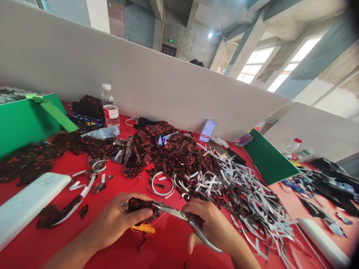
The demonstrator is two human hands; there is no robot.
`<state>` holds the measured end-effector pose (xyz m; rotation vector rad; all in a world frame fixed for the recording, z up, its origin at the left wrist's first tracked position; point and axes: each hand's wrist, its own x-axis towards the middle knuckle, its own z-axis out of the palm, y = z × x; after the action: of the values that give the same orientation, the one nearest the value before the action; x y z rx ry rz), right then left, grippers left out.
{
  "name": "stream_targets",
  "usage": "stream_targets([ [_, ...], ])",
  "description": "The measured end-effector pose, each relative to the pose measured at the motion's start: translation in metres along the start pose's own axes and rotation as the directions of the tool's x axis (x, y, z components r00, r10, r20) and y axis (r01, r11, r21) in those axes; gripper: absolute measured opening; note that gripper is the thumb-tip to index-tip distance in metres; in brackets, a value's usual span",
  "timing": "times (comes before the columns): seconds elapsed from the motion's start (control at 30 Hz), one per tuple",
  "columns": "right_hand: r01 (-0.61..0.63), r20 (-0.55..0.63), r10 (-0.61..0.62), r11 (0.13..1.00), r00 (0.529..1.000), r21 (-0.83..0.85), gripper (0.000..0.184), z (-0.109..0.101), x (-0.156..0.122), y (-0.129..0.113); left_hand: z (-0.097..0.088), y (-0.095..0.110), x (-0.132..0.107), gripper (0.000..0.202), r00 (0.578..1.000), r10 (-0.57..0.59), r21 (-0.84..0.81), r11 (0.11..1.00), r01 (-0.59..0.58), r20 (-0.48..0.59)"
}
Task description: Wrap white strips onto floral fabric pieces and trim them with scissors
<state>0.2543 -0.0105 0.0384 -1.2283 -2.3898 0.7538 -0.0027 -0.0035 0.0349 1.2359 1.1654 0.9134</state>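
A grey partition [140,74] is closing off the far edge of the red bench [168,246], and a green box [17,123] is crowding the left end. A heap of floral fabric [174,153] is sprawling across the middle. To its right a tangle of white strips [252,201] is spilling toward the near right edge. A white case [30,201] is lying at the near left, and a water bottle [110,106] is standing by the partition.

Near the front edge the left hand [117,220] is clamping a floral fabric piece [140,204] between thumb and fingers. The right hand [215,224] is gripping the handles of the scissors [179,213], whose blades are reaching into that piece. An orange scrap [143,228] is lying just under the left hand.

Judging by the spread of trimmings, much cutting is looking done, while the large heap is suggesting plenty is left. Open room is showing only in the bare strip around the hands. The strips are pressing close on the right and the case on the left, so the elbows are seeming to have little sideways freedom.
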Motion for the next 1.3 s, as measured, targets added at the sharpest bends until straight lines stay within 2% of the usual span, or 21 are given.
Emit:
stream_targets([
  [0.23,-0.003,0.012,0.003,1.0,1.0,0.011,0.055,0.0026,0.0023,-0.0025,0.0011,-0.002,0.0016,0.016,0.999,0.017,0.013,1.0,-0.018,0.049],
  [0.5,0.01,0.016,-0.009,1.0,1.0,-0.018,0.056,0.0009,0.0007,-0.0005,0.0019,-0.0009,-0.0001,0.018,0.999,0.012,0.009,1.0,-0.013,0.05],
  [0.83,-0.001,0.027,0.002,0.999,1.0,-0.051,0.058,0.0022,-0.0002,-0.0025,-0.0045,-0.0053,0.0027,0.02,0.966,-0.048,-0.057,0.996,0.065,0.255],
  [1.3,0.011,0.01,-0.01,0.995,1.0,-0.098,0.056,0.0027,-0.0006,-0.003,-0.0046,-0.0061,0.0035,0.019,0.962,-0.025,-0.033,0.999,0.035,0.271],
])
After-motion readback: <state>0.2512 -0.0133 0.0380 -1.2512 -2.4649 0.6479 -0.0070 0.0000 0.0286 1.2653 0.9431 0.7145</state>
